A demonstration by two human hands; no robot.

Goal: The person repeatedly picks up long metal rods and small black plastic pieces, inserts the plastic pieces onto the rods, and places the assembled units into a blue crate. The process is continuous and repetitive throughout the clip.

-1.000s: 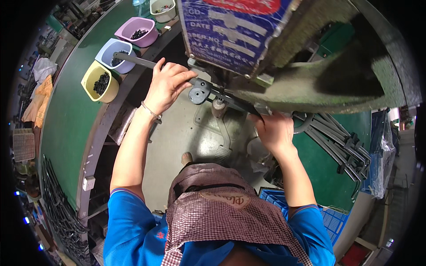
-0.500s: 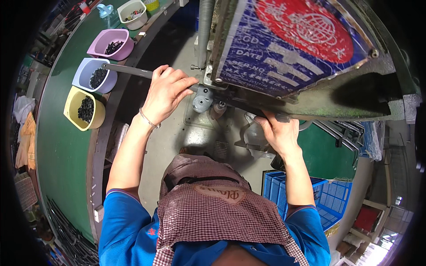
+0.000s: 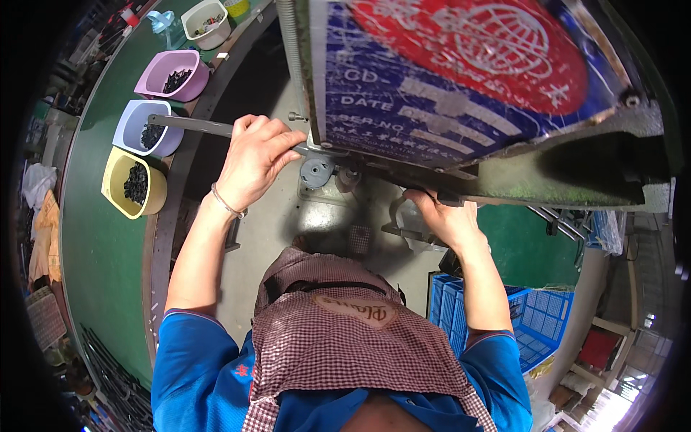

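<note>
My left hand (image 3: pixel 253 164) is closed round a dark grey metal tube (image 3: pixel 198 125) with a flattened, holed end pointing left. The tube runs rightward under the head of a machine (image 3: pixel 561 162). To the right, my right hand (image 3: pixel 448 220) grips a dark length below the machine's edge; it looks like the same tube, but the middle is hidden. Its fingers are mostly covered by the machine. Just right of my left hand, under the machine, sits a round grey metal piece (image 3: pixel 317 173). A blue and red plate (image 3: pixel 403 93) covers the machine's front.
On the green table (image 3: pixel 101 266) at the left stand yellow (image 3: pixel 155 194), blue (image 3: pixel 165 137) and purple (image 3: pixel 194 79) tubs holding small black parts. A white tub (image 3: pixel 210 36) is behind them. Blue crates (image 3: pixel 536 327) stand at lower right, near another green surface (image 3: pixel 529 248) with bent tubes.
The view has shifted, and the machine now fills more of it. Both hands keep their grip; the tube's left end appears slightly lower and farther left.
</note>
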